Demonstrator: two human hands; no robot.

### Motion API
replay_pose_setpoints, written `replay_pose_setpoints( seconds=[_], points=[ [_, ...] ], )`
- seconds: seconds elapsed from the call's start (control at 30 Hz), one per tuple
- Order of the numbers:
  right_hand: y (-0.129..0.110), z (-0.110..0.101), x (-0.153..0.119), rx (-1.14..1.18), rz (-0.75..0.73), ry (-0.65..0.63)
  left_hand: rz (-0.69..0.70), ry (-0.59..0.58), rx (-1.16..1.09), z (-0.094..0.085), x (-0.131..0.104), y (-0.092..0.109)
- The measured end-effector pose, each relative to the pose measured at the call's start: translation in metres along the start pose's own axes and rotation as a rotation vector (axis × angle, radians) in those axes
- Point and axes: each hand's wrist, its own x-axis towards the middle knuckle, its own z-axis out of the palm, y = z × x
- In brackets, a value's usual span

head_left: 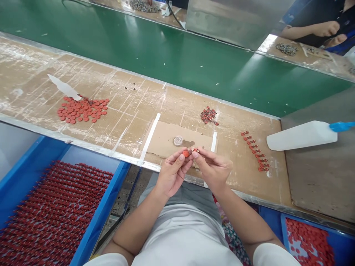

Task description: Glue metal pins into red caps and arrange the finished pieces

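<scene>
My left hand (172, 174) pinches a small red disc (185, 153) between thumb and fingers. Close against it, my right hand (215, 169) grips a small red and dark part (195, 150), and the two pieces meet or nearly meet. Just beyond my fingers, a small round clear container (178, 140) rests on a piece of cardboard (163, 138) taped to the bench. A heap of small red and dark parts (209, 115) lies past my right hand. Farther right, several red discs with dark pieces attached (255, 151) form a slanting row.
Loose red discs (83, 110) are piled at left beside a white strip (64, 87). A blue tray (104, 207) at lower left holds rows of red parts. A white bottle (302, 136) lies at right; below is a bin of red pieces (310, 240). Across the green belt (166, 51), a person's hands show.
</scene>
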Motion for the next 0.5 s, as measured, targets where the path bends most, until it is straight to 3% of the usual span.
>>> replay_pose_setpoints(
  seconds=[0.17, 0.5],
  points=[
    [0.0049, -0.0038, -0.0004, -0.06, -0.166, -0.054, 0.011, 0.013, -0.005, 0.0017, -0.0001, -0.0019],
    [0.0069, -0.0031, -0.0004, -0.092, -0.157, -0.045, 0.025, 0.068, 0.041, 0.0013, 0.001, -0.0037]
  ],
)
